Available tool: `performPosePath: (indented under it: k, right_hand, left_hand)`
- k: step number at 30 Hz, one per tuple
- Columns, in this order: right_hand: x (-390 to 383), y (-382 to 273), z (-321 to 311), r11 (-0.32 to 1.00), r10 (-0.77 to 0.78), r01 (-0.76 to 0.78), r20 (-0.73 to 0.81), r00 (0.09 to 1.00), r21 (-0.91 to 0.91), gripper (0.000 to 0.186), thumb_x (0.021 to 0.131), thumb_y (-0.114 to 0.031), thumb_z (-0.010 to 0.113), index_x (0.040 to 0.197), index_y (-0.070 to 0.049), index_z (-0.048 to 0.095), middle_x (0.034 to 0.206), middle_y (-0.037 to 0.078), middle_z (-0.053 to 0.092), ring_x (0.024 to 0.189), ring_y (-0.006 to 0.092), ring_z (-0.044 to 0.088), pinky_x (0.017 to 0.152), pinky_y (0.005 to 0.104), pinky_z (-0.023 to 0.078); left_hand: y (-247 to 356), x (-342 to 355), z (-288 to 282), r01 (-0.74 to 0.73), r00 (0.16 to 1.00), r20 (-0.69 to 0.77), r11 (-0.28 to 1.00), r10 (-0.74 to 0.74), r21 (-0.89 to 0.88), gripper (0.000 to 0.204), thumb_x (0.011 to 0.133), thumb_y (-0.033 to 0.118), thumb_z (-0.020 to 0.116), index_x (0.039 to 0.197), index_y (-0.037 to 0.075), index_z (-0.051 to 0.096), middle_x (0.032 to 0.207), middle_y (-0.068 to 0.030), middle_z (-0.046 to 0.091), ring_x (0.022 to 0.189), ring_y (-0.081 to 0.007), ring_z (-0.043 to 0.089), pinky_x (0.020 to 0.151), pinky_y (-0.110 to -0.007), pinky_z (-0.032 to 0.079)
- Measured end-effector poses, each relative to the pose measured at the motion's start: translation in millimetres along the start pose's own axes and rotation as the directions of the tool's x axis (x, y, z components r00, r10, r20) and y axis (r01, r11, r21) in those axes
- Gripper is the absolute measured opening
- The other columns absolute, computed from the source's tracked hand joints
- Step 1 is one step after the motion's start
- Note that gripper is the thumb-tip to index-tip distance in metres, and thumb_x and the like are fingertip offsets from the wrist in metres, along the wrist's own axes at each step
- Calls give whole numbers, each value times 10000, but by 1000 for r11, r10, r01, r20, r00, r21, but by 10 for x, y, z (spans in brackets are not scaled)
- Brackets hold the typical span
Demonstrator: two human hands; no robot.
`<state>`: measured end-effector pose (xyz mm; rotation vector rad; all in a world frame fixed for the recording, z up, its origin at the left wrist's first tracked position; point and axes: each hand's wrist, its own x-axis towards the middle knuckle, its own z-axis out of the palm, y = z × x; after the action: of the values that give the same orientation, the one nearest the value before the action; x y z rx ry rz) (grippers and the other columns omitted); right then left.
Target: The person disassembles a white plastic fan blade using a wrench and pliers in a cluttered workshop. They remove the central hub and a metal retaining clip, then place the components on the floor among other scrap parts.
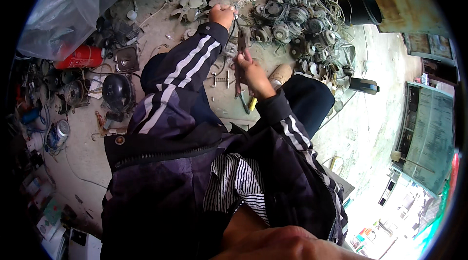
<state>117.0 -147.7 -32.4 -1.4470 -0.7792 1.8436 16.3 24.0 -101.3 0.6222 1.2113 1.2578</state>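
Note:
My left hand (223,15) is closed in a fist ahead of me, over the far part of the floor. A dark cable (235,27) runs down from its fingers. My right hand (254,75) is wrapped round a rusty, long-jawed hand tool (242,41), like pincers or snips, whose head points up toward the cable. Whether the jaws touch the cable I cannot tell. Below the cable a small metal frame with a spring-like rod (221,80) lies on the floor. A dark-handled tool (244,103) and a yellow handle (253,104) lie beneath my right hand.
A heap of old motors and wires (297,19) fills the far right, beside a black bucket (360,8). Fan blades (190,7) lie beyond my left hand. To the left are a red cylinder (80,57), a metal tray (127,58) and a round black housing (117,90).

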Motion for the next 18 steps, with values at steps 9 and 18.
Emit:
performPosePath:
  k: [9,18]
  right_hand:
    - [-407,230,78,996,49,-55,-91,995,-65,255,961,-324,484,1063,-91,499,791,-14,521,572,86,436,482,216,347]
    - [-467,-17,-191,982,78,-92,-94,993,-162,282,959,-329,496,1098,-86,531,868,14,566,696,102,493,629,245,417]
  left_hand:
    - [-438,222,-226,-85,996,-28,994,88,72,94,859,16,591,909,-31,527,875,-138,641,764,-198,656,617,-299,499]
    - [-303,158,-301,180,954,232,981,-192,69,200,911,189,589,1011,30,521,1017,-114,650,978,-211,626,867,-374,455]
